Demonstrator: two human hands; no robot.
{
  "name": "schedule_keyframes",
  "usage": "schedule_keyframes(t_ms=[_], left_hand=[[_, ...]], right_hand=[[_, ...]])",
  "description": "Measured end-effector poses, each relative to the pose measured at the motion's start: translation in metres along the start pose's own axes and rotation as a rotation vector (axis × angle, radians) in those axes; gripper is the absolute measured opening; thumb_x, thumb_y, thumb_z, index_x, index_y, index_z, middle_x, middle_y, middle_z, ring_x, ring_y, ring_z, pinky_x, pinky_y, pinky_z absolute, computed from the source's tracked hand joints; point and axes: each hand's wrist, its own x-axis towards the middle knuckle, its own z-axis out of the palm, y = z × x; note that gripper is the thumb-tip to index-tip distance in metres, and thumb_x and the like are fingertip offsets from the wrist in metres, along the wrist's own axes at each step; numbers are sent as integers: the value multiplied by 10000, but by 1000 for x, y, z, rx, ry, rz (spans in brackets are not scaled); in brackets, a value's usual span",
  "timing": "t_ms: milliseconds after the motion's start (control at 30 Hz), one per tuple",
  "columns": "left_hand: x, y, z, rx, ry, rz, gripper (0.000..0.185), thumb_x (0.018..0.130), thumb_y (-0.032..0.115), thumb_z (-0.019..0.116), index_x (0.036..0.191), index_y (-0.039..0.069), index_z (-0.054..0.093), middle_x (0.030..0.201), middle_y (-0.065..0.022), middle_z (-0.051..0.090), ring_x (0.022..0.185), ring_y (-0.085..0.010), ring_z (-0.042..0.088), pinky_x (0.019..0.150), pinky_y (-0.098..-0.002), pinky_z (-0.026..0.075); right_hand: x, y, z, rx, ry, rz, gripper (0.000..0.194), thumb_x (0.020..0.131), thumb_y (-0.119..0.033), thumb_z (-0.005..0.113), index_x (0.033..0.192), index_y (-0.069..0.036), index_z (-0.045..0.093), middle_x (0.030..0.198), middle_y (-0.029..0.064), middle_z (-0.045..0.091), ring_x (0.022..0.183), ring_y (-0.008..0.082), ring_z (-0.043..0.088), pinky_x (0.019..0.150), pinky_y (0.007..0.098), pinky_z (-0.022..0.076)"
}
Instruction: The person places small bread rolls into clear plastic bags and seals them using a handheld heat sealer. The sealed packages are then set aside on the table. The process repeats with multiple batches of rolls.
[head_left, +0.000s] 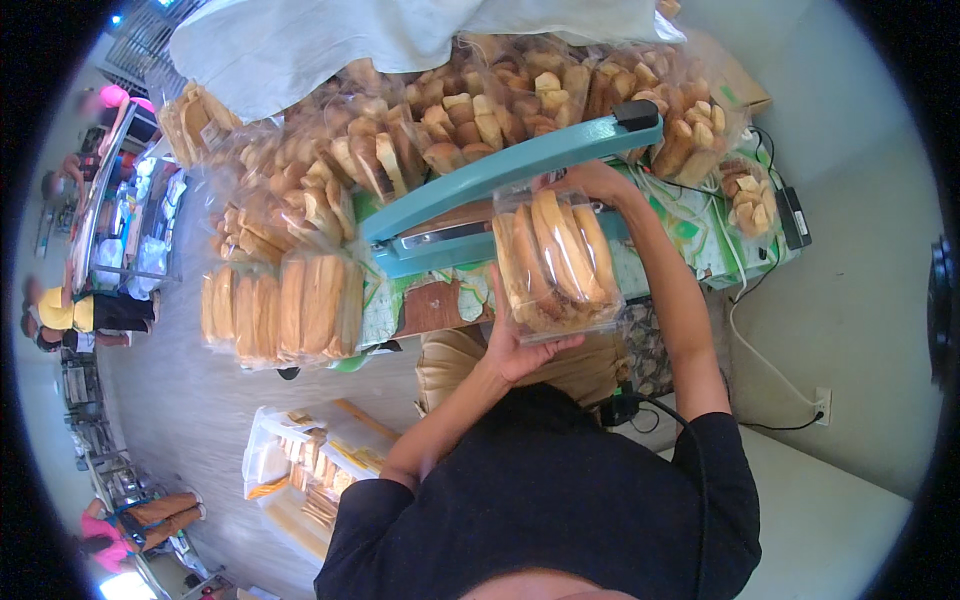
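Observation:
A clear plastic bag of long bread pieces (559, 255) is held up in front of me. My left hand (517, 341) supports it from below, its fingers spread along the bottom and side. At the bag's upper end is my right hand (589, 182), gripping the plastic and partly hidden behind the bag and a raised arm. That arm belongs to a teal impulse sealer (517, 157) with a black end cap. Its base (442, 251) lies behind the bag, with the jaws apart.
Many bagged breads (375, 150) crowd the table's far side, partly under a white cloth (322, 45). More bread packs (281, 307) stand at the left edge. A plastic bin (300, 472) of bread sits low left. Cables (739, 277) hang right. Several people (75, 307) are far left.

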Motion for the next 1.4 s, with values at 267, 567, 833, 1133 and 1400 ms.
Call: schedule_keyframes(t_ms=[267, 567, 833, 1133, 1400], left_hand=[[1, -1, -14, -287, -63, -49, 976, 747, 822, 447, 1414, 116, 348, 1376, -166, 432, 1193, -369, 499, 878, -540, 519], [2, -9, -21, -105, 140, 57, 792, 862, 669, 461, 1412, 112, 347, 1399, -167, 404, 1234, -381, 457, 932, -559, 472], [0, -5, -23, -352, -16, -31, 729, 905, 613, 430, 1420, 106, 334, 1407, -174, 400, 1249, -388, 444, 938, -574, 463], [-6, -6, -21, -442, -9, -22, 702, 915, 572, 417, 1421, 93, 335, 1440, -189, 369, 1279, -416, 409, 965, -610, 430], [-4, -10, -10, -427, -86, -5, 681, 917, 553, 421, 1414, 92, 349, 1427, -194, 388, 1286, -418, 403, 957, -624, 426]], right_hand=[[4, 4, 2, -124, 41, -19, 322, 692, -133, 772, 936, 1, 610, 900, 39, 640, 883, 152, 587, 757, 302, 486], [-28, -28, -60, 438, 559, 191, 246, 860, -210, 670, 1047, -52, 649, 996, 31, 639, 976, 135, 573, 873, 299, 451], [-4, -103, -86, 51, 608, 65, 313, 956, -275, 518, 1227, -128, 572, 956, 69, 707, 808, 203, 636, 714, 293, 478], [-1, -14, -66, -221, 457, -92, 482, 934, -280, 574, 1330, -41, 438, 1100, 183, 622, 1041, 266, 597, 909, 366, 463], [-17, 29, -56, -105, 330, 90, 436, 844, -259, 635, 1238, -82, 580, 1120, 168, 653, 1041, 272, 614, 901, 360, 464]])
